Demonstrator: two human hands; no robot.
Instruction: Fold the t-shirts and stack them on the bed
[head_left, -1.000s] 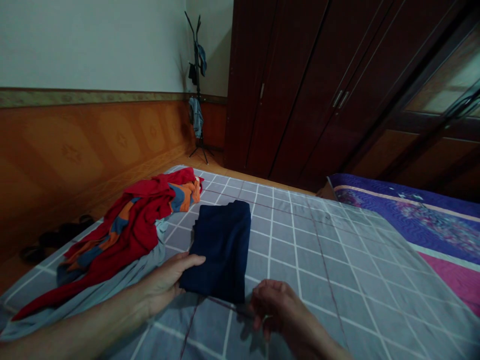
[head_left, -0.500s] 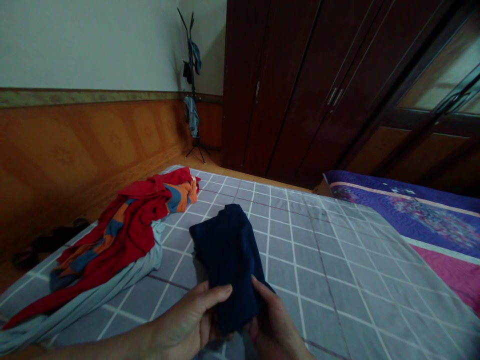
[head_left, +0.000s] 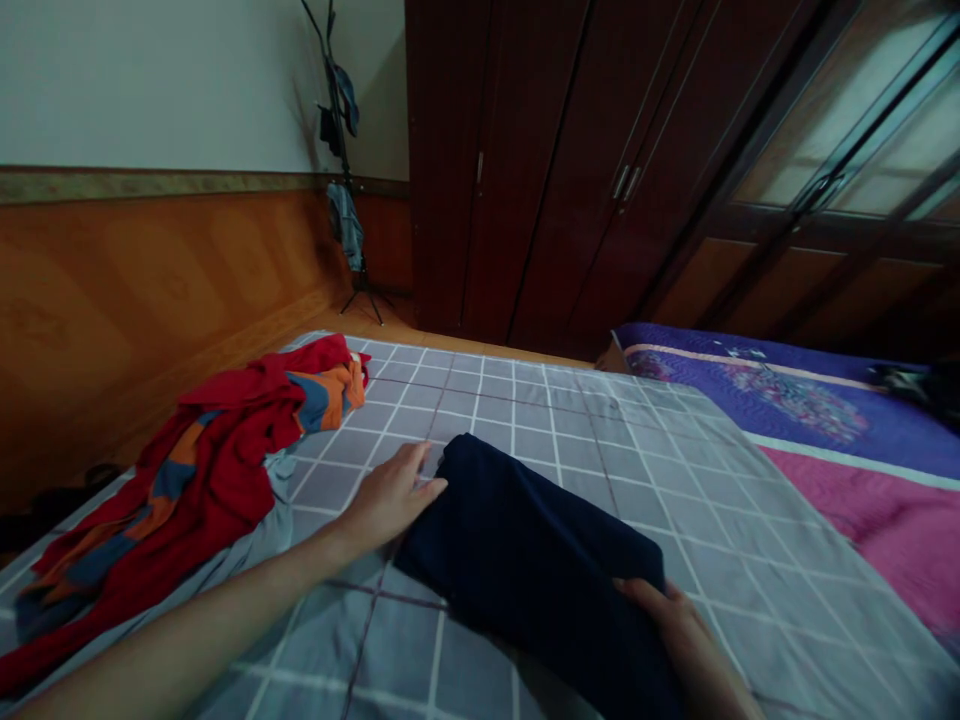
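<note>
The right hand (head_left: 686, 635) clamps the right side of a dark blue cloth (head_left: 517, 540), while the left hand (head_left: 386, 500), thumb and fingers apart, meets its left edge, over a checked bed (head_left: 585, 455) with red clothes (head_left: 240, 450) at left.

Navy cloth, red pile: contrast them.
The navy cloth is plain dark blue; the red pile shows orange and blue bands. The navy cloth looks fairly smooth; the red pile is crumpled. The right hand holds the navy cloth; the red pile lies untouched. Both are fabric.
</note>
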